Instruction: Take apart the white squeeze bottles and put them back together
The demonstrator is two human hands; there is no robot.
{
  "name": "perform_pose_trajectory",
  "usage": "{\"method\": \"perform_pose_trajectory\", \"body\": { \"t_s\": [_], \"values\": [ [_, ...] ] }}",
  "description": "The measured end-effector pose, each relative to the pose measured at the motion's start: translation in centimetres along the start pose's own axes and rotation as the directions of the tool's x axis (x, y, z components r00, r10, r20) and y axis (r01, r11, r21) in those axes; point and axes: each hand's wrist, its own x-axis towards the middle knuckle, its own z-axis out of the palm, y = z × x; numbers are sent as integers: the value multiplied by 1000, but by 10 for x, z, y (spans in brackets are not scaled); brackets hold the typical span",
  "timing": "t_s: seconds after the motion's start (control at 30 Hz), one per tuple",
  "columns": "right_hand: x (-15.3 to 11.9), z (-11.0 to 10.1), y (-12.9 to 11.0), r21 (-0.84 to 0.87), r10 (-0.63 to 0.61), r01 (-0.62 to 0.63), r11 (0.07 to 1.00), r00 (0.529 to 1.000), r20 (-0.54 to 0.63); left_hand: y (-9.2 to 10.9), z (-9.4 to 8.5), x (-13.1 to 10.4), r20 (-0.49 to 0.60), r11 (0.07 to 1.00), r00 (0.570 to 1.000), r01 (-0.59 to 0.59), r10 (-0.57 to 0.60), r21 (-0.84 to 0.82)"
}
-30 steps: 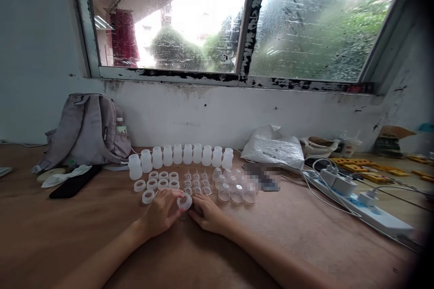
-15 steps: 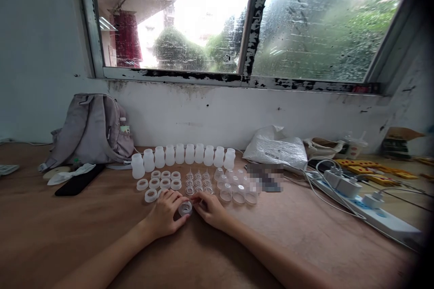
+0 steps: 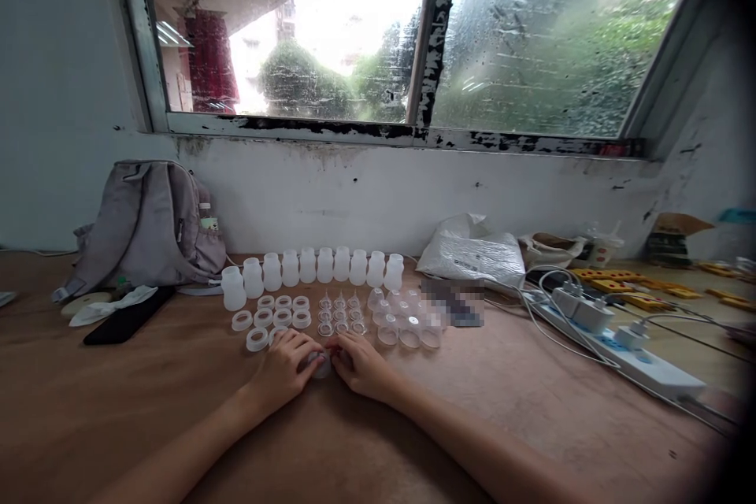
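My left hand (image 3: 287,366) is curled around the left side of a translucent bottle collar (image 3: 322,369) on the table, its thumb across the top. My right hand (image 3: 357,362) has its fingers bent in, with the fingertips against the collar's right side. The fingers hide most of the collar. Just behind my left hand stand rows of white collar rings (image 3: 263,318), one partly covered by the fingers. Clear silicone nipples (image 3: 341,316) sit in rows behind the hands. Beside them, to the right, are clear dome caps (image 3: 409,332).
A curved row of frosted bottles (image 3: 324,265) stands at the back. To the left are a grey backpack (image 3: 147,228) and a black phone-like slab (image 3: 127,320). On the right lie a silvery plastic bag (image 3: 476,256) and a white power strip (image 3: 655,368) with chargers and cables.
My left thumb has moved up over the collar, covering more of it. The right fingertips have come closer to it. The whole view has shifted slightly.
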Motion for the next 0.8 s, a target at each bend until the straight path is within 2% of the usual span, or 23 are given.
{"method": "perform_pose_trajectory", "body": {
  "t_s": [0.1,0.23,0.33,0.43,0.5,0.63,0.8],
  "values": [
    [-3,-4,-9,3,-56,56,998,998,13,2,1,2,-18,973,989,141,-147,-183],
    [-5,-6,-15,79,-50,51,996,999,-15,8,2,5,32,839,952,284,-305,-464],
    [-3,-1,-12,140,72,-57,989,992,-105,13,8,10,91,722,931,334,-354,-607],
    [1,2,-4,215,236,-192,957,950,-203,18,15,19,147,602,896,395,-419,-694],
    [3,1,3,271,318,-251,929,917,-239,21,18,26,173,588,897,402,-406,-702],
    [3,-2,14,363,413,-310,879,875,-252,25,25,36,144,666,937,330,-320,-669],
    [3,-3,17,411,430,-312,857,871,-236,23,33,32,142,630,942,310,-303,-712]
  ]
}}
